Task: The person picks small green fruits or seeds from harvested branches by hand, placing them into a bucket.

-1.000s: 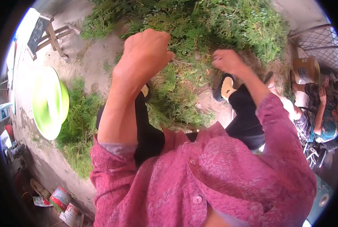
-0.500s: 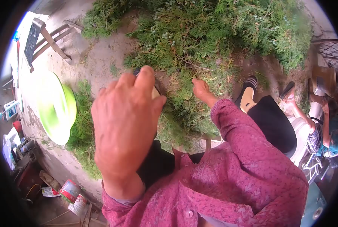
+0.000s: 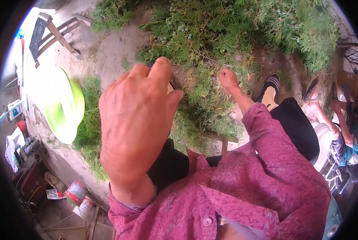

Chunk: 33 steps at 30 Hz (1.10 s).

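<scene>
My left hand [image 3: 137, 124] is close to the camera, its back toward me. The fingers curl downward and the thumb lies to the right; whatever they may hold is hidden behind the hand. My right hand [image 3: 228, 80] is closed in a small fist over the cut evergreen branches [image 3: 203, 40], which have flat, feathery sprays and small pale cones. Anything inside that fist is too small or hidden to name. More green sprays [image 3: 205, 114] lie on the ground between my legs, below and between the two hands.
A bright lime-green basin [image 3: 75, 106] stands at left, with more greenery [image 3: 91, 116] beside it. Farther back is a wooden folding stool [image 3: 59, 36]. Red-and-white tins [image 3: 76, 192] sit at lower left. Another person's arm [image 3: 347, 128] and legs show at right.
My right hand has shifted right and slightly up, and its fingers have closed into a tighter fist. My left hand stays nearly in place, a little higher. The view has shifted slightly.
</scene>
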Motion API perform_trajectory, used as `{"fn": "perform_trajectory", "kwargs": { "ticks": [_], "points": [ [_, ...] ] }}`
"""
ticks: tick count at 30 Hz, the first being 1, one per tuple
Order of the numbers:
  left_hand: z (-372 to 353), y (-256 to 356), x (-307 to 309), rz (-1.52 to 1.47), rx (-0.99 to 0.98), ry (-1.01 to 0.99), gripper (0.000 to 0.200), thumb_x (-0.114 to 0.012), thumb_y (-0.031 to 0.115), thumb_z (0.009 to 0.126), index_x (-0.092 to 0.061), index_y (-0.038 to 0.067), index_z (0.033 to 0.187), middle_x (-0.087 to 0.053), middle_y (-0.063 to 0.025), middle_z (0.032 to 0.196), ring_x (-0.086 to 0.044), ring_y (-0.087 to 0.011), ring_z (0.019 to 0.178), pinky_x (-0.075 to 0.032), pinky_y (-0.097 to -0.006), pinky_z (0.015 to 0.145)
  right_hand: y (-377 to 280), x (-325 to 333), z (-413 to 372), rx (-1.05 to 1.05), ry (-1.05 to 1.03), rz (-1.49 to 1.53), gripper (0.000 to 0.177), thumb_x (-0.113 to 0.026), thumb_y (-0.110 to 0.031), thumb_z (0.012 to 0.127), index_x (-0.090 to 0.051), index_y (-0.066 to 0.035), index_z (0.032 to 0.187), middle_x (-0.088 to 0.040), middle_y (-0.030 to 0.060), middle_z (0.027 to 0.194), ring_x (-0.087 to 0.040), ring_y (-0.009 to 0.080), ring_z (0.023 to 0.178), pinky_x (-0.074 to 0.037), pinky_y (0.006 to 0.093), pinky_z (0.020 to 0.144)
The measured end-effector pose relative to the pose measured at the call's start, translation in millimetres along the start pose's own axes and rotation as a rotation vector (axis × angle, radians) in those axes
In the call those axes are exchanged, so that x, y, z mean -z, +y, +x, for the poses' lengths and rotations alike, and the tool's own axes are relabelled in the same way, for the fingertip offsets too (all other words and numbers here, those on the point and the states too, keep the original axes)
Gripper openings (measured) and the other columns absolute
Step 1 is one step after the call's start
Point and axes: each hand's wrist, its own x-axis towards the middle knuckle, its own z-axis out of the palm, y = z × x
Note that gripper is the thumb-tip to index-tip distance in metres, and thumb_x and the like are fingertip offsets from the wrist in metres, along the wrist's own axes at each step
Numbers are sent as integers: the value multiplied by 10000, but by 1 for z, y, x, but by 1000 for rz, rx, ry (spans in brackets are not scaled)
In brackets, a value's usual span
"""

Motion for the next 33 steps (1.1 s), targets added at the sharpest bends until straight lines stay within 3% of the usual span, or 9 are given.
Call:
{"fn": "perform_trajectory", "kwargs": {
  "ticks": [4, 6, 8, 10, 12, 18, 22, 30, 33],
  "points": [
    [2, 3, 1, -10, -14, 1, 456, -658, 197, 700, -527, 67, 1117, -575, -119, 843, -555, -307, 773, -431, -397, 677, -38, 12, 22, 165, 202, -186, 324, -581, -309, 742, -614, -52, 937, -622, 175, 889, -601, 308, 833, -466, 378, 733],
    [3, 4, 1, 3, -26, 29, 452, -664, 190, 692, -531, 63, 1105, -567, -116, 812, -551, -297, 740, -428, -387, 657, -62, 15, 29, 191, 143, -301, 264, -585, -281, 749, -637, -50, 867, -621, 159, 939, -599, 307, 855, -469, 382, 751],
    [5, 7, 1, -33, -49, 48, 255, -663, 166, 689, -526, 52, 871, -562, -109, 749, -577, -283, 739, -449, -381, 649, -79, 15, 32, 2, -135, -531, 255, -588, -229, 749, -639, -29, 898, -620, 170, 946, -604, 294, 877, -477, 387, 765],
    [6, 9, 2, -11, -46, 29, 259, -654, 168, 699, -526, 41, 886, -561, -109, 755, -575, -276, 750, -443, -379, 666, -82, 8, 39, -25, -121, -552, 218, -553, -161, 756, -636, -10, 890, -620, 172, 954, -605, 289, 886, -484, 388, 770],
    [6, 10, 0, -16, -105, 79, 411, -674, 185, 666, -535, 60, 1031, -545, -99, 751, -555, -279, 716, -439, -366, 620, -82, 8, 32, 70, -134, -517, 208, -509, -122, 739, -641, 5, 839, -625, 187, 897, -616, 291, 836, -489, 377, 746],
    [0, 18, 1, -70, -157, 89, 283, -648, 208, 698, -516, 45, 887, -553, -127, 751, -563, -312, 725, -441, -405, 633, -103, 87, -22, 437, -442, -378, 195, -525, -162, 684, -618, 6, 714, -611, 182, 685, -589, 263, 621, -469, 363, 610],
    [-1, 21, 3, -123, -160, 102, 261, -630, 228, 710, -518, 28, 835, -574, -155, 771, -568, -346, 763, -441, -437, 662, -111, 140, -69, 424, -530, -196, 186, -563, -181, 692, -543, -15, 611, -480, 50, 525, -454, 136, 507, -382, 318, 479],
    [8, 33, 14, -208, -159, 37, 347, -620, 265, 740, -571, -6, 951, -607, -205, 869, -578, -343, 871, -455, -415, 743, -135, 234, -166, 384, -364, 142, 137, -581, -162, 735, -556, -33, 697, -438, -14, 526, -409, 80, 487, -345, 263, 448],
    [13, 44, 14, -436, -207, 47, 433, -611, 308, 772, -556, -25, 1043, -611, -206, 909, -599, -285, 885, -475, -377, 739, -152, 249, -210, 584, -160, 254, 143, -585, -167, 744, -569, -24, 746, -466, 11, 528, -433, 88, 488, -368, 269, 460]
  ]
}}
